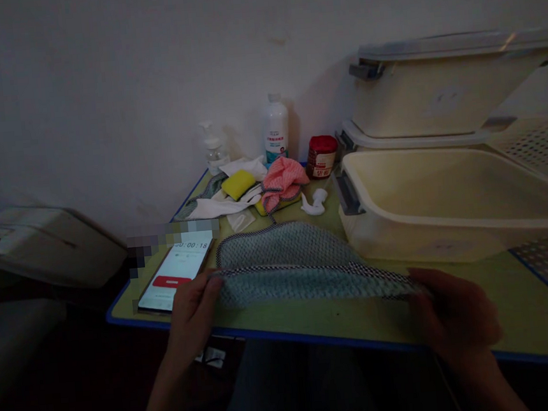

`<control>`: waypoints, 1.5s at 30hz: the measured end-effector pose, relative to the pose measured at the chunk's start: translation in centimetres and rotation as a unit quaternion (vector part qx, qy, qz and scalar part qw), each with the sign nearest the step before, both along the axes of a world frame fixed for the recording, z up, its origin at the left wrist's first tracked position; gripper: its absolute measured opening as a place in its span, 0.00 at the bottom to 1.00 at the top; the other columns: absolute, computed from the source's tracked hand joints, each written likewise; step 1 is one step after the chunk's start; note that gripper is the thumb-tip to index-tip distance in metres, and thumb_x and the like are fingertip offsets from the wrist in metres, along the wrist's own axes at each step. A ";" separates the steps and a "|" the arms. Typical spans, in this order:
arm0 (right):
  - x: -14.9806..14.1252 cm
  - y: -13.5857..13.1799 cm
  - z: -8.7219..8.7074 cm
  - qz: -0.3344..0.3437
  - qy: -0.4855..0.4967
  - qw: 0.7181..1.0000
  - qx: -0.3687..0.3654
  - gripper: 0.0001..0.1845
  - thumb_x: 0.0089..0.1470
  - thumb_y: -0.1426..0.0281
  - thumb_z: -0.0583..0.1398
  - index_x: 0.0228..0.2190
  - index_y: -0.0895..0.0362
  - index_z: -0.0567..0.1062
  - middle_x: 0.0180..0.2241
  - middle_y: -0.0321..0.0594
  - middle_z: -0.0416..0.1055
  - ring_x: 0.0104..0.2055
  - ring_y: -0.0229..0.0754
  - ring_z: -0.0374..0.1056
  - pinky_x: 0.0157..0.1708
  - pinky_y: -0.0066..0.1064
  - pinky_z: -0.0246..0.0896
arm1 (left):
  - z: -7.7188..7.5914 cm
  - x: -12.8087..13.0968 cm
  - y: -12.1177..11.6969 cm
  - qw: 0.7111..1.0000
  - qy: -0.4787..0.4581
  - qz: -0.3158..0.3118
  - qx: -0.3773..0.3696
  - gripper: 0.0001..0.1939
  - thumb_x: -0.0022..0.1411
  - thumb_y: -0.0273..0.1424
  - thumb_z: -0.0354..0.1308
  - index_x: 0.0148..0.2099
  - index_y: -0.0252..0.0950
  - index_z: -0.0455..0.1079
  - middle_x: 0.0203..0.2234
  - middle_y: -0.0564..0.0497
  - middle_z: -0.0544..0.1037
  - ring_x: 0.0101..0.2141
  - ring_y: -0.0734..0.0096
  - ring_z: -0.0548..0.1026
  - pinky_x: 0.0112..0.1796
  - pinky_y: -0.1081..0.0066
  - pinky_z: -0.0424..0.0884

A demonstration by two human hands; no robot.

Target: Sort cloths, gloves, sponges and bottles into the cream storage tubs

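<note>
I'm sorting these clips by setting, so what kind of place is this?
Probably a room in a home: a small table against a plain wall, with cleaning sponges such as the yellow one, a white bottle and plastic storage bins.

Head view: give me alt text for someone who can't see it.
Two bare hands, left and right, stretch a blue-green checked-edge cloth above a green table. A lit phone lies left; cream bins stand right; a pink cloth, sponge and bottles sit behind.
</note>
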State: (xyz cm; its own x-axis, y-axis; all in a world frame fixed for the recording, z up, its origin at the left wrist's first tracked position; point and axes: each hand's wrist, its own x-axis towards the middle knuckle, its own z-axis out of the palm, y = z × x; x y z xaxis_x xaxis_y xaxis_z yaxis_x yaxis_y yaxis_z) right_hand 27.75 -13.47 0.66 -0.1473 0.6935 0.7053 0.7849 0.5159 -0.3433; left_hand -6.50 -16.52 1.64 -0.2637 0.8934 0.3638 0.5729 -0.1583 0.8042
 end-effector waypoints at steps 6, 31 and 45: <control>-1.9 -0.2 2.5 0.052 0.094 0.993 0.041 0.09 0.48 0.64 0.64 0.33 0.52 0.73 0.23 0.35 0.72 0.20 0.37 0.68 0.17 0.26 0.66 | -0.1 0.2 0.5 0.998 -0.014 0.028 -0.047 0.18 0.58 0.38 0.50 0.19 0.37 0.57 0.14 0.57 0.60 0.20 0.74 0.60 0.22 0.75 0.58; -1.0 -1.0 3.5 0.034 0.056 0.945 -0.319 0.19 0.46 0.65 0.58 0.42 0.56 0.69 0.29 0.40 0.73 0.27 0.43 0.71 0.27 0.32 0.67 | 0.5 0.8 0.6 0.993 0.051 -0.054 -0.096 0.16 0.57 0.40 0.50 0.22 0.35 0.64 0.15 0.57 0.65 0.19 0.76 0.63 0.21 0.76 0.57; -2.4 -1.8 3.2 0.061 0.135 0.932 -0.329 0.14 0.41 0.67 0.61 0.35 0.53 0.70 0.29 0.38 0.73 0.34 0.44 0.72 0.38 0.36 0.69 | 1.5 1.0 1.2 0.976 0.116 -0.058 -0.178 0.13 0.49 0.41 0.52 0.34 0.38 0.64 0.26 0.52 0.73 0.29 0.64 0.73 0.31 0.68 0.66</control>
State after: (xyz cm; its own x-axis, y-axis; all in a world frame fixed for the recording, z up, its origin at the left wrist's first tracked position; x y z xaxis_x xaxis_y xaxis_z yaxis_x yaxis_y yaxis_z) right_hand 25.35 -15.29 3.88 -0.1319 0.9791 0.1549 0.5728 0.2028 -0.7942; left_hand -5.46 -15.36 3.13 -0.1010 0.9928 0.0639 0.7408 0.0322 0.6710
